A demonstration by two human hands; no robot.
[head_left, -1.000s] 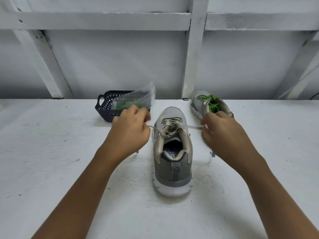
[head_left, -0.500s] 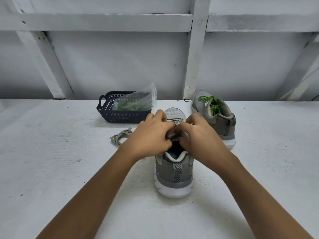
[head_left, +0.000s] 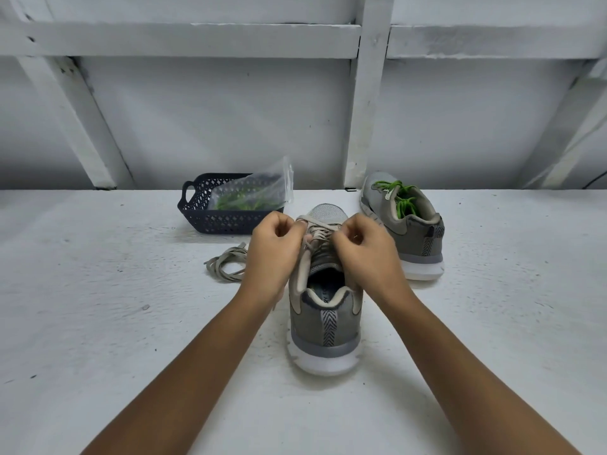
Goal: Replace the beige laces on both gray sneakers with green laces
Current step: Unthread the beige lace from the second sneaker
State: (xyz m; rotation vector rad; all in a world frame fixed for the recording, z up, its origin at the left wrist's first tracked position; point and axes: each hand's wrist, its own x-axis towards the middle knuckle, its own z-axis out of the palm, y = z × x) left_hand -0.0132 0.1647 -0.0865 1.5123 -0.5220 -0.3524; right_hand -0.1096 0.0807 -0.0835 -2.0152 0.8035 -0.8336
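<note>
A gray sneaker (head_left: pixel 323 326) stands heel toward me at the middle of the white table, still threaded with a beige lace (head_left: pixel 320 231). My left hand (head_left: pixel 274 254) and my right hand (head_left: pixel 368 254) sit on either side of its tongue, fingers curled and pinching that lace over the eyelets. A second gray sneaker (head_left: pixel 410 231) with green laces (head_left: pixel 399 200) stands behind it to the right. A loose beige lace (head_left: pixel 226 266) lies coiled on the table left of my left hand.
A dark blue perforated basket (head_left: pixel 203 211) at the back left holds a clear plastic bag (head_left: pixel 259 192) with green laces inside. White wall beams rise behind the table (head_left: pixel 98 323).
A second ago my hands were spread apart, pulling the beige lace ends sideways. They have come together over the near sneaker's eyelets and now pinch the lace there.
</note>
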